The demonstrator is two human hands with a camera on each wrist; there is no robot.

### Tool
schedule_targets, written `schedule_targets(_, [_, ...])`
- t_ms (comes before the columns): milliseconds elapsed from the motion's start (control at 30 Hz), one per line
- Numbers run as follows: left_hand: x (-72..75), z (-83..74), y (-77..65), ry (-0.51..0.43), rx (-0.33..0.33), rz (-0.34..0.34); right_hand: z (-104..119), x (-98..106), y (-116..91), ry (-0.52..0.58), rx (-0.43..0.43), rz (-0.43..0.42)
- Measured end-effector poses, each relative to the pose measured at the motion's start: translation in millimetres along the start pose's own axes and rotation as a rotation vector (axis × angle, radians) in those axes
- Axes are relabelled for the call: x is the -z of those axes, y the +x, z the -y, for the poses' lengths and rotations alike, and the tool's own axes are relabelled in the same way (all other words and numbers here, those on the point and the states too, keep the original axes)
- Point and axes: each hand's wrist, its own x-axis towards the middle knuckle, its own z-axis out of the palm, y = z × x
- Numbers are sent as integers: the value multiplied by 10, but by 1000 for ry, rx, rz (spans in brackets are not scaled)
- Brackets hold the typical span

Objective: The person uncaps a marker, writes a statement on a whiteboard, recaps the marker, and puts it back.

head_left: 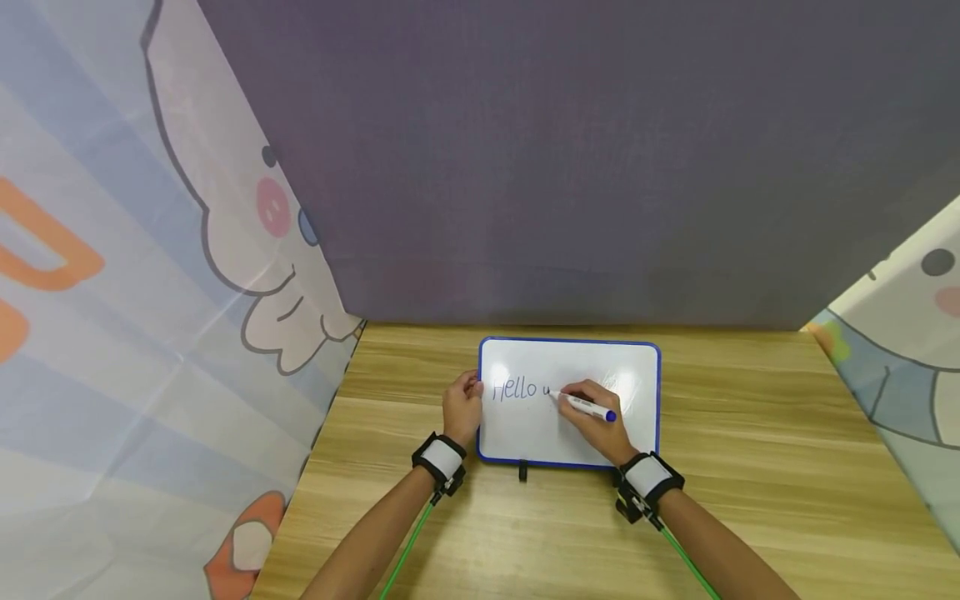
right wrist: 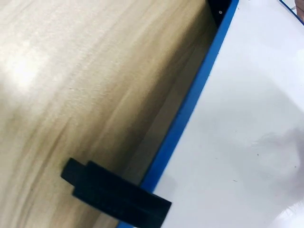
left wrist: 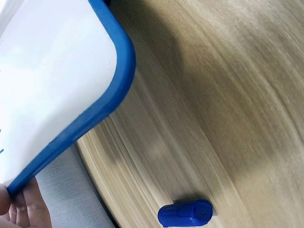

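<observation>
The whiteboard (head_left: pixel 540 433), framed by a blue rim, sits on the wood-grain table (head_left: pixel 757 400) with the handwriting (head_left: pixel 515 389) "Hello" across its left half, followed by a short further stroke. The marker (head_left: pixel 591 408), white with a blue end, slants over the middle of the board, its tip at that last stroke and its blue end towards the lower right.

The right hand (head_left: pixel 604 432) pinches the marker near the tip, fingers curled in a writing grip; the hand lies over the board's right half, though whether its heel rests on the surface I cannot tell. The left hand (head_left: pixel 462 408) grips the board's left rim — thumb in front, fingers bent behind, as the left wrist view shows — so the board lies just to its right and the writing begins close beside the thumb.

A black clip (head_left: pixel 522 471) holds the lower rim, left of centre. On the wood beyond the board's edge lies a small blue object (left wrist: pixel 185 213), apart from the rim. Black-and-white wristbands (head_left: pixel 441 460) circle both wrists, each with a green cable (head_left: pixel 408 546). Behind the table rises a dark grey panel (head_left: pixel 562 167).
</observation>
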Motion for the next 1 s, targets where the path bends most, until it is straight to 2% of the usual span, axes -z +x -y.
schedule_targets(700, [-2,-17,-25,-10,-6,1,37,62,23,-24,-63,-35])
schedule_targets(1000, [-8,-9,-30,-9,4,10,-31,127,-31,-11,7,-52])
